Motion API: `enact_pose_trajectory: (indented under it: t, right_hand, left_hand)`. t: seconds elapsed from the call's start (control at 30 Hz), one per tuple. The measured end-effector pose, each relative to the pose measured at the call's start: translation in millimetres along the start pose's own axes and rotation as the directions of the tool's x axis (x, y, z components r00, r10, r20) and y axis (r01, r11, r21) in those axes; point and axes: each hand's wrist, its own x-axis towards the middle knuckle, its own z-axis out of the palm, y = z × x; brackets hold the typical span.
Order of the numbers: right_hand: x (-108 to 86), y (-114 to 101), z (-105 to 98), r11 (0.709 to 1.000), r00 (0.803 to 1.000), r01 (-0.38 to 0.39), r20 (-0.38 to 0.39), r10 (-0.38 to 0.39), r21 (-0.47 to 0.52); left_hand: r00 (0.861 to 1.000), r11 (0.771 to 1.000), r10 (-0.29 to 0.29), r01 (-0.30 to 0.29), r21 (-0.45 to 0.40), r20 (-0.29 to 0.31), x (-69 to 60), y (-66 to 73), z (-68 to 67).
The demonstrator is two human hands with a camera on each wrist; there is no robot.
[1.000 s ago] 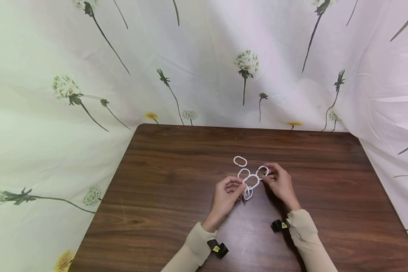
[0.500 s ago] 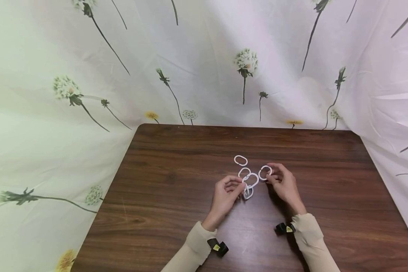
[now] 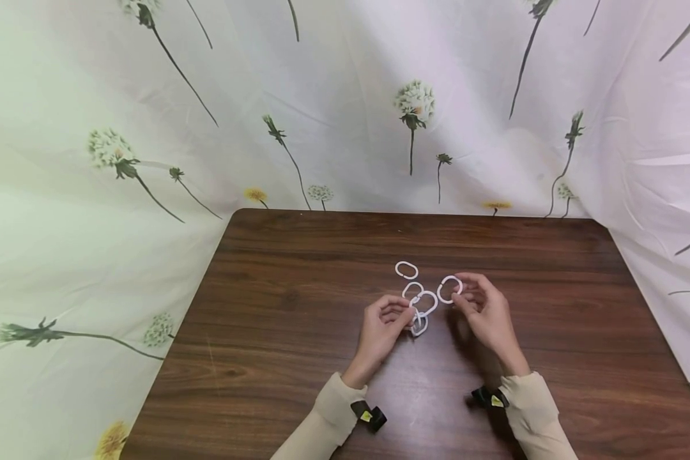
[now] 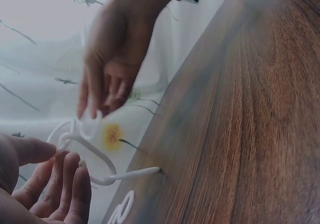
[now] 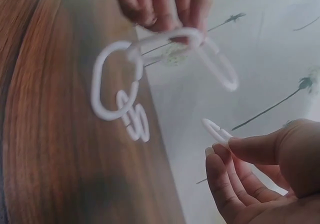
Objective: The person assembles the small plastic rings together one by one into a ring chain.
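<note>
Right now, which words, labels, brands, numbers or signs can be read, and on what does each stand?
None can be read.
Yellow patch on the left wrist's black device: too small to read.
Yellow patch on the right wrist's black device: too small to read.
White rings: no lettering visible.

Left grip (image 3: 383,326) pinched and curled; right grip (image 3: 489,314) pinched likewise, near but apart; the two face each other.

Your right grip (image 3: 489,313) pinched one white oval link (image 3: 439,292), tilted, apart from the chain (image 5: 167,35) of joined white links, which your left grip (image 3: 383,324) held. Beyond the chain, another link (image 3: 407,262), with a small gap, lay flat on the desk (image 3: 299,287).
</note>
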Motion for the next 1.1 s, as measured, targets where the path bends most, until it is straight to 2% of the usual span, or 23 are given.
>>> enact_pose_trajectory:
  t: [0.2, 0.4, 0.67, 0.87, 1.1]
  right_hand:
    - [-7.8, -20, -2, 0.998, 0.998, 0.064, -0.005, -0.064, 0.004]
    - [-12.7, -33, -1, 0.996, 0.996, 0.088, 0.005, -0.088, 0.0]
    - [-13.3, -37, 0, 0.995, 0.993, 0.095, -0.076, -0.094, 0.01]
    - [-15.0, -37, 4, 0.993, 0.993, 0.118, -0.021, -0.118, 0.004]
    - [-15.7, -34, 10, 0.992, 0.992, 0.123, 0.027, -0.123, 0.005]
  left_hand:
    - [1.0, 0.999, 0.0, 0.001, -0.033, 0.015, 1.0, 0.3, -0.7]
    - [1.0, 1.0, 0.007, -0.006, -0.027, 0.02, 2.3, -0.5, -1.1]
    - [1.0, 1.0, 0.013, -0.013, -0.02, 0.005, 1.4, -0.2, -1.6]
    - [1.0, 1.0, 0.009, -0.009, -0.028, -0.005, 0.8, 0.3, -2.3]
    - [1.0, 0.999, 0.0, 0.001, -0.04, 0.012, 2.4, 1.1, -0.7]
